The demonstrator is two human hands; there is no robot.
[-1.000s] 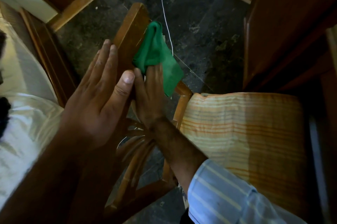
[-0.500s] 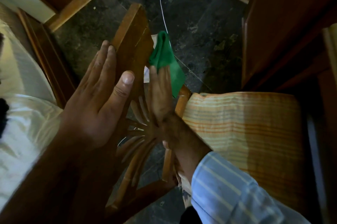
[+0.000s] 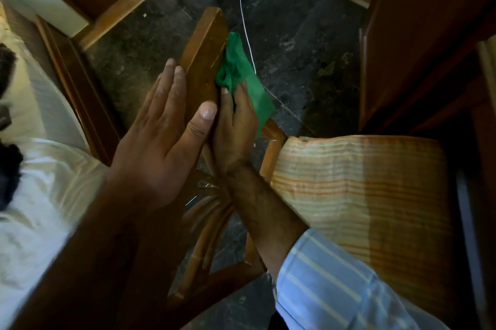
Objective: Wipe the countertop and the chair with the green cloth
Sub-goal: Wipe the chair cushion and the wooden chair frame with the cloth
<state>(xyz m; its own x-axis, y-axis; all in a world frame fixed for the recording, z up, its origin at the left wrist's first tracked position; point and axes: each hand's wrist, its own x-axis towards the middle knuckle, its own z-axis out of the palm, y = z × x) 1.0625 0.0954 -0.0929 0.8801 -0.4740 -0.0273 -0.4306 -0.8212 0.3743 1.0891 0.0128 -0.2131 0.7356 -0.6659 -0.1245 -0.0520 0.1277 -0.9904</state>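
Note:
The wooden chair's top rail [image 3: 204, 61] runs up the middle of the head view, with a striped orange seat cushion [image 3: 357, 190] to its right. My left hand [image 3: 161, 141] lies flat with fingers straight against the rail's left face and holds nothing. My right hand [image 3: 236, 125] presses the green cloth [image 3: 241, 74] against the rail's right face. The cloth bunches at my fingertips and a flap hangs down to the right. No countertop is identifiable.
Dark stone floor [image 3: 295, 34] lies beyond the chair, crossed by a thin white cord [image 3: 243, 21]. A dark wooden furniture panel [image 3: 418, 34] stands close on the right. White bedding [image 3: 40, 182] and a wooden frame [image 3: 77, 93] are on the left.
My right hand slid the green cloth away from the rail and down, then back up against the rail's right face. My left hand stayed flat on the rail.

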